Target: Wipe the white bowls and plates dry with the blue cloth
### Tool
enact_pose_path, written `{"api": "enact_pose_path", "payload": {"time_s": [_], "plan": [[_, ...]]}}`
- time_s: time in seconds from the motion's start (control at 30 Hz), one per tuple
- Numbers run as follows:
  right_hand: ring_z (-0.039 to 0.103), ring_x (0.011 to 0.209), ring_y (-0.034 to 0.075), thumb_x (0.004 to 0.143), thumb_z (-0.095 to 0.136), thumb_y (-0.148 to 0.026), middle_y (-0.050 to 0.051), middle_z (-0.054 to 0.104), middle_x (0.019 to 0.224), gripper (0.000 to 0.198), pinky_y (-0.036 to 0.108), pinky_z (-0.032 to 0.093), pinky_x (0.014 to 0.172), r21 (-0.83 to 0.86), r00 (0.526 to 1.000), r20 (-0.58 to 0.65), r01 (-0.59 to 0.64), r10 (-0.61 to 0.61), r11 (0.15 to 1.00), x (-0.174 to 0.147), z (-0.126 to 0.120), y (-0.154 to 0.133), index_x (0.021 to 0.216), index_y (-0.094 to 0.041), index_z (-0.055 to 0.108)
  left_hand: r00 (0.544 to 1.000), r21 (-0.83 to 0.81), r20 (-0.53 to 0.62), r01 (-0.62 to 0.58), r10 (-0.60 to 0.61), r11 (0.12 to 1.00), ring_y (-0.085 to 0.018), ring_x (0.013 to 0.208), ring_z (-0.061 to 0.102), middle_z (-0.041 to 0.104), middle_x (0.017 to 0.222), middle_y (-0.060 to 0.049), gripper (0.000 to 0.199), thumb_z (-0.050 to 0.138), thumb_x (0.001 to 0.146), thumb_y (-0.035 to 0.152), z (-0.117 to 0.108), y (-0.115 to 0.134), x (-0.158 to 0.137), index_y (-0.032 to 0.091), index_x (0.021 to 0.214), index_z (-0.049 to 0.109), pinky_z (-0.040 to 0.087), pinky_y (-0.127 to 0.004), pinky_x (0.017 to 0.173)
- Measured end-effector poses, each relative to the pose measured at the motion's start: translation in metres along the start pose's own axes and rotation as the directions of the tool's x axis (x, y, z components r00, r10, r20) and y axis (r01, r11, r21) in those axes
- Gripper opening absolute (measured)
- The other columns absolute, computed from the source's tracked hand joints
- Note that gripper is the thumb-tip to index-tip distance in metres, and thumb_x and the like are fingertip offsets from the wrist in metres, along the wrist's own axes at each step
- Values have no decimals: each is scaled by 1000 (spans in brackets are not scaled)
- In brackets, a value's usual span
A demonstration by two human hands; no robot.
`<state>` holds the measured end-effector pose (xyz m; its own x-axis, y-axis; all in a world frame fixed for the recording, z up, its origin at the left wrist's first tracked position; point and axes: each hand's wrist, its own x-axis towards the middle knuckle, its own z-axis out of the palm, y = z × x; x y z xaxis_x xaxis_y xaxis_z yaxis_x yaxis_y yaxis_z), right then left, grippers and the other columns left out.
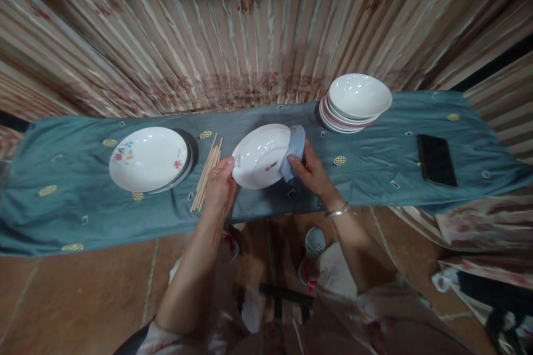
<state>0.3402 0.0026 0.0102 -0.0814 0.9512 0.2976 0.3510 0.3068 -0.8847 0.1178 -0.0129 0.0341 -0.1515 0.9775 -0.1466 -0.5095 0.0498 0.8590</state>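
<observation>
A white plate [260, 155] is held tilted above the middle of the cloth-covered table, with a small dark-and-red mark on the face turned to me. My left hand [222, 184] pinches its left rim. On the opposite rim, my right hand [310, 169] grips a light blue cloth [295, 150] folded over the edge, thumb on the near side. Just left of the plate lies a bunch of wooden chopsticks [207, 173], partly behind my left hand. Farther left sits a stack of white plates [147, 158], the top one with floral decoration.
At the back right stands a stack of white bowls [360, 97], the top one tilted. A black phone [437, 159] lies at the right on the teal tablecloth [366, 177]. Pleated curtains [250, 28] hang right behind the table.
</observation>
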Motion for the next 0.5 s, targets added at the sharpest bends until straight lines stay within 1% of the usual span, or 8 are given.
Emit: {"api": "enact_pose_path", "payload": {"time_s": [0.1,0.17,0.37,0.5], "plan": [[57,130,29,94,50,-65,13,62,142,71,46,39,118,6,1000,-18,-9,9,1000,-1,5,3,150,-20,45,1000,-10,-5,1,-1,1000,-13,62,64,73,70,-2,34,91,62,43,-1,1,0,16,73,73,51,-23,64],[58,128,30,94,49,-65,14,62,140,71,47,39,117,12,999,-29,-13,14,1000,-2,8,5,148,-18,45,1000,-10,-19,-1,1,1000,-12,63,64,73,72,-2,33,90,64,42,-1,1,1,17,73,73,52,-23,65],[61,124,28,95,46,-67,14,70,126,69,44,44,112,33,999,-25,-31,32,999,-4,15,11,143,-17,50,998,-37,-69,7,-10,999,-12,64,65,75,75,-2,32,91,62,39,-1,1,1,17,75,72,52,-22,65],[63,120,28,95,44,-69,15,71,123,71,42,46,110,30,998,-32,-46,47,998,-5,19,14,141,-16,50,998,-52,-69,12,-15,999,-11,65,65,74,75,-2,31,91,63,37,-1,2,1,17,74,71,52,-21,66]]}}
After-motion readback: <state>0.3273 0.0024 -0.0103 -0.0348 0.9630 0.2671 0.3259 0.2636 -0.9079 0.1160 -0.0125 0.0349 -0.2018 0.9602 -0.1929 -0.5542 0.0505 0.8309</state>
